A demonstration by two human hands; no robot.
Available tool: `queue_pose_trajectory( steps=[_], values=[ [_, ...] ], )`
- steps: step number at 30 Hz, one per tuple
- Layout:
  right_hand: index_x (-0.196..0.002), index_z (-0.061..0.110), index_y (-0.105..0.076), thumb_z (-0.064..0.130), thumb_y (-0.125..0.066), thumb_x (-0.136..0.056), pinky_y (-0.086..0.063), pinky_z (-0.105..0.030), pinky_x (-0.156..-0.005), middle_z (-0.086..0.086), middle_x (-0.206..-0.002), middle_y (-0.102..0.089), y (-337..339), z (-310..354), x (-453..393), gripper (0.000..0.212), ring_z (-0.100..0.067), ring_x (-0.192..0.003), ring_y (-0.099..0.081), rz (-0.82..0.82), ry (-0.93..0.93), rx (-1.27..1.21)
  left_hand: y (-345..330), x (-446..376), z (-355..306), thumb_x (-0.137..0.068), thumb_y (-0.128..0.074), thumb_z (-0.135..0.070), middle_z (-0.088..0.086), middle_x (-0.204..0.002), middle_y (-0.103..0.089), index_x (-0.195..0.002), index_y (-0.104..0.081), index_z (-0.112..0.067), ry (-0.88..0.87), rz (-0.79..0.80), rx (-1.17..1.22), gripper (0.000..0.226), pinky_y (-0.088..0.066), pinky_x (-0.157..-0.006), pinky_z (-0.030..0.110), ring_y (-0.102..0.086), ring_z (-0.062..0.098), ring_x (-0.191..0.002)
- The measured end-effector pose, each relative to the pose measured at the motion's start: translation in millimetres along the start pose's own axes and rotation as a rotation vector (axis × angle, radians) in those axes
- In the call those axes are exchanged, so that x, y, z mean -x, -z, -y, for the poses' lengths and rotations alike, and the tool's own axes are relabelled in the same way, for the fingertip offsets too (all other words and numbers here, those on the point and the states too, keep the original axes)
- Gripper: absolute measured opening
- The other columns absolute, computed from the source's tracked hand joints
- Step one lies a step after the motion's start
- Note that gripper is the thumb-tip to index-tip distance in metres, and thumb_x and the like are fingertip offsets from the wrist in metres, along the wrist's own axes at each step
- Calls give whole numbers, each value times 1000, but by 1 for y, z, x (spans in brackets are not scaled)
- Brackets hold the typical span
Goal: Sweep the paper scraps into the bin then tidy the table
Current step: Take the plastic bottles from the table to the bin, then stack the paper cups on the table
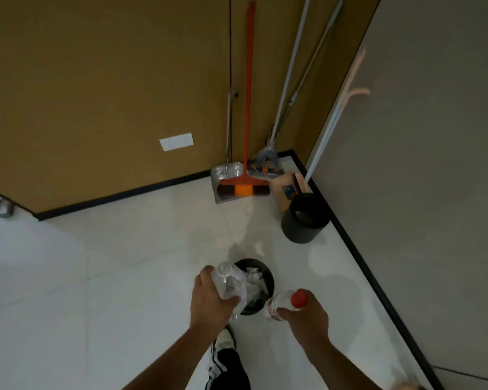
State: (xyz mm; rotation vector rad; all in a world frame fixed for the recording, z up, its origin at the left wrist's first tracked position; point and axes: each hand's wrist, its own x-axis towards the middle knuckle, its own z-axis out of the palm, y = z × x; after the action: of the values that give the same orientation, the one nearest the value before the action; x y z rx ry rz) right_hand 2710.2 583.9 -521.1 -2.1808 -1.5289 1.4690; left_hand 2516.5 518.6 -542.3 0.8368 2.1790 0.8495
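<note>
A black round bin stands on the white floor just ahead of my feet, with white crumpled paper scraps inside. My left hand grips a clear uncapped plastic bottle held over the bin's left rim. My right hand grips a plastic bottle with a red cap, held to the right of the bin.
A second black bin stands near the right wall. In the corner lean an orange broom, a metal dustpan, a mop and a cardboard box. My shoe and trouser leg are below the bin.
</note>
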Motion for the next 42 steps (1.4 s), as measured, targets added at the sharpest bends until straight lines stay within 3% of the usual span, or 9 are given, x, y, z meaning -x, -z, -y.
queue_pose_trajectory(
  steps=[6,10,13,16,21,26,31,37,42],
  values=[
    [-116,16,-63,30,-85,-70,-54,-33,-87,0,-102,-70,-41,35,-82,52,-20,-95,-66,-19,-93,74,-28,-91,24,-58,-83,-39,-9,-104,-51,-111,-41,-30,90,49,7,67,-49,-65,25,-56,11,-89],
    [-136,17,-52,34,-84,-74,-49,-32,-92,-6,-119,-67,-61,44,-117,72,-24,-110,-63,-25,-121,128,-50,-131,35,-57,-80,-46,-17,-103,-49,-114,-35,-37,101,154,0,74,-42,-58,14,-57,5,-87],
    [-149,17,-38,32,-82,-77,-45,-34,-95,-13,-136,-57,-66,45,-135,85,-29,-124,-55,-10,-182,143,-60,-146,44,-56,-84,-51,-16,-121,-50,-127,-30,-38,124,219,-29,90,-49,-75,20,-57,10,-104],
    [-149,16,-38,31,-80,-79,-44,-33,-96,-15,-140,-54,-63,42,-146,83,-30,-127,-52,32,-203,173,-64,-149,51,-62,-82,-53,0,-150,-34,-148,-20,-23,191,250,-115,110,-40,-98,31,-40,21,-133],
    [-146,18,-43,33,-78,-80,-43,-32,-97,-12,-140,-55,-44,46,-150,77,-27,-128,-52,124,-158,250,-65,-146,42,-70,-79,-48,2,-149,-37,-146,-30,-22,199,223,-193,94,-39,-103,37,-38,22,-135],
    [-143,18,-46,36,-77,-80,-43,-31,-95,-9,-135,-58,-24,61,-151,72,-25,-124,-54,285,32,361,-62,-125,10,-75,-75,-46,0,-147,-41,-144,-35,-25,224,58,-160,82,-39,-103,39,-39,22,-133],
    [-110,29,-60,29,-79,-77,-47,-24,-74,5,-107,-68,-6,88,-143,38,-13,-91,-63,484,294,416,-51,-76,-17,-75,-73,-46,2,-144,-43,-142,-37,-24,278,-179,-121,79,-39,-104,40,-40,25,-131],
    [-143,24,-46,31,-77,-82,-46,-36,-101,-3,-140,-54,-15,116,-96,69,-24,-125,-53,639,498,522,-16,10,-39,-77,-74,-45,0,-146,-39,-144,-35,-25,363,-414,-108,80,-38,-107,39,-36,23,-134],
    [-141,29,-47,36,-79,-78,-49,-34,-96,-5,-141,-53,-48,120,19,71,-22,-120,-56,853,781,610,54,128,-37,-79,-69,-46,-4,-149,-35,-145,-32,-24,400,-636,-236,78,-35,-106,33,-32,19,-135]
  ],
)
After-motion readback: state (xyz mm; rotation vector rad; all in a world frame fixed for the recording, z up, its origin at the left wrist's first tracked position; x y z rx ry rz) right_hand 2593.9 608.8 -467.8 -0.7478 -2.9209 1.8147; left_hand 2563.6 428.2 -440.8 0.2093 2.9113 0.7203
